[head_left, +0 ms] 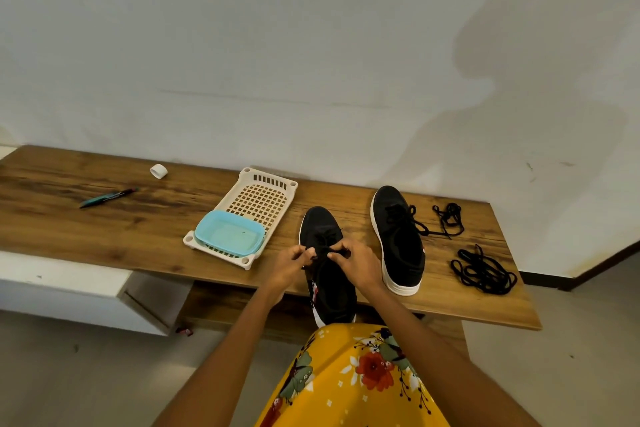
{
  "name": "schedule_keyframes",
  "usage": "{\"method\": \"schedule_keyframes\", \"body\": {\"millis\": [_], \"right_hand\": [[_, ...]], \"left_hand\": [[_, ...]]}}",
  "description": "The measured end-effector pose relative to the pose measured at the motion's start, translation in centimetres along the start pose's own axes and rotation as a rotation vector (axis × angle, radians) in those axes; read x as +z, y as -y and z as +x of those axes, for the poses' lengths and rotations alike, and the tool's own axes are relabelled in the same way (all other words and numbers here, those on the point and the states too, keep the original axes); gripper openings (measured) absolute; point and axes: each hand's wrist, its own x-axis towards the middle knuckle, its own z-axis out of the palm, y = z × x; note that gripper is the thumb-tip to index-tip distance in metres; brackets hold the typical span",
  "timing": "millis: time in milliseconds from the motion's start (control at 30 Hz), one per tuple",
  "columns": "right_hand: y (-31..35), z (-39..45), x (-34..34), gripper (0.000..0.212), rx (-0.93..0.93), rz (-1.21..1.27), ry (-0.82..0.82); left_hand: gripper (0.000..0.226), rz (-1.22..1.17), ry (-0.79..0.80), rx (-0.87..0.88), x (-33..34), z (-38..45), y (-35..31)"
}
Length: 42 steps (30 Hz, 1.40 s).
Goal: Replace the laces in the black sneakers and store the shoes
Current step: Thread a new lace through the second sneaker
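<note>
Two black sneakers with white soles stand on a wooden table point(104, 218). The near sneaker point(330, 291) points away from me, its heel over the table's front edge. My left hand point(291, 265) and my right hand point(356, 263) each pinch a strand of its black lace point(323, 250) above the tongue. The second sneaker point(398, 239) stands to the right with its lace tied loosely. Two loose black laces lie further right: a small bundle point(448, 215) and a larger tangle point(483, 270).
A cream plastic basket point(263, 196) lies left of the near sneaker, with a light blue tub point(228, 234) inside its front end. A teal pen point(107, 198) and a white cap point(159, 171) lie far left. A white wall rises behind.
</note>
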Motion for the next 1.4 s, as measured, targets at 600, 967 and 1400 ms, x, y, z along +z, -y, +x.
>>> {"method": "schedule_keyframes", "body": {"millis": [600, 967, 1400], "right_hand": [[-0.6, 0.2, 0.0, 0.018, -0.178, -0.099, 0.007], [-1.0, 0.0, 0.3, 0.018, -0.16, 0.008, -0.009], [-1.5, 0.0, -0.4, 0.036, -0.017, 0.317, 0.018]], "left_hand": [[0.027, 0.952, 0.22, 0.478, -2.1, 5.6, -3.7], [0.01, 0.62, -0.055, 0.317, -0.5, 5.7, -3.7], [0.023, 0.15, -0.263, 0.104, 0.4, 3.0, -0.8]]}}
